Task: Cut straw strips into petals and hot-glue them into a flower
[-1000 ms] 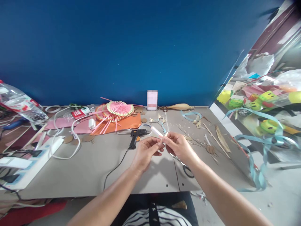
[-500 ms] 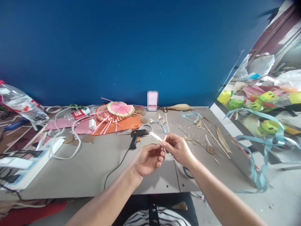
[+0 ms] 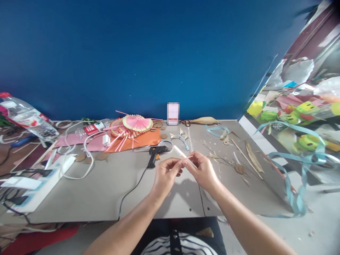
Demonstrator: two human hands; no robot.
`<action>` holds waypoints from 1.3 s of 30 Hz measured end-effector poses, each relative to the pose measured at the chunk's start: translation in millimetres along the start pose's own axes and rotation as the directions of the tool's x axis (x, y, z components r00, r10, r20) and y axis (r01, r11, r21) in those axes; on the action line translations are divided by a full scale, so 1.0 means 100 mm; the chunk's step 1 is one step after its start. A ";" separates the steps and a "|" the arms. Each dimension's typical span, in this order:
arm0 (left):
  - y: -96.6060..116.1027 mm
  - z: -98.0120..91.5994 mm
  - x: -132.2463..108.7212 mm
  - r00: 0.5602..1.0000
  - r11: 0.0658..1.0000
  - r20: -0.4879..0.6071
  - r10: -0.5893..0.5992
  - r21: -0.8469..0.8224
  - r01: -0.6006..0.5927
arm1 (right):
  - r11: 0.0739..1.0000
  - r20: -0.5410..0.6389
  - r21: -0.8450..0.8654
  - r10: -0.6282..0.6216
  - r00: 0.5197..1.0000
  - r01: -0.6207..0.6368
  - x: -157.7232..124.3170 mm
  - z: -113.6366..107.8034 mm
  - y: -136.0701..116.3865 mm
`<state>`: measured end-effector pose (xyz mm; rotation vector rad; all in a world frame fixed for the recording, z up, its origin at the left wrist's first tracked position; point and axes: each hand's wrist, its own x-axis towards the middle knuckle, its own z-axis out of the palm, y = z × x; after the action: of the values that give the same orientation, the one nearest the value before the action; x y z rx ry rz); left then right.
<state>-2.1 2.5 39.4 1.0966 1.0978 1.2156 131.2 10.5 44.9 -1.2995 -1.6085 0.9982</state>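
In the middle of the view, above the table, my two hands meet at the fingertips. My right hand (image 3: 204, 170) is closed in a pinch on a slim white stick (image 3: 179, 151) that slants up to the left and has a small pinkish tip. Its lower end is hidden by the fingers. A thin pale sliver shows at the same fingertips. My left hand (image 3: 167, 174) has thumb and finger pressed together against the right fingertips; what they pinch is too small to make out. Just beyond lies a black hot glue gun (image 3: 153, 156) with its cord.
Pink paper fans (image 3: 137, 123) lie on orange paper (image 3: 148, 139) at the back. To the left are a power strip (image 3: 53, 182) and a plastic bottle (image 3: 29, 115). Dried stalks, a brown disc (image 3: 239, 169) and blue ribbon (image 3: 302, 177) lie rightward. A phone (image 3: 173, 114) leans against the wall.
My left hand has turned, its loosely curled fingers now drawn in to a pinch against the right hand. The white stick has shifted slightly right and slants more steeply.
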 end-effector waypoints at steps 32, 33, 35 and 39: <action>-0.10 -0.11 0.09 0.983 0.975 0.181 -0.020 -0.212 0.059 | 0.449 0.719 0.474 0.300 0.627 -0.758 0.10 -0.18 -0.05; -0.10 -0.11 0.09 0.982 0.973 0.187 -0.016 -0.225 0.059 | 0.420 0.741 0.467 0.293 0.604 -0.778 0.09 -0.19 -0.05; -0.08 -0.10 0.08 0.979 0.965 0.205 -0.013 -0.255 0.066 | 0.390 0.761 0.468 0.279 0.586 -0.793 0.07 -0.20 -0.06; -0.04 -0.10 0.05 0.972 0.957 0.236 -0.005 -0.282 0.074 | 0.378 0.765 0.472 0.275 0.583 -0.797 0.01 -0.23 -0.13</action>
<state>-11.0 8.0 33.7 0.9576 0.7324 1.1412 148.2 10.9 65.3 -0.8950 -0.7349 2.4456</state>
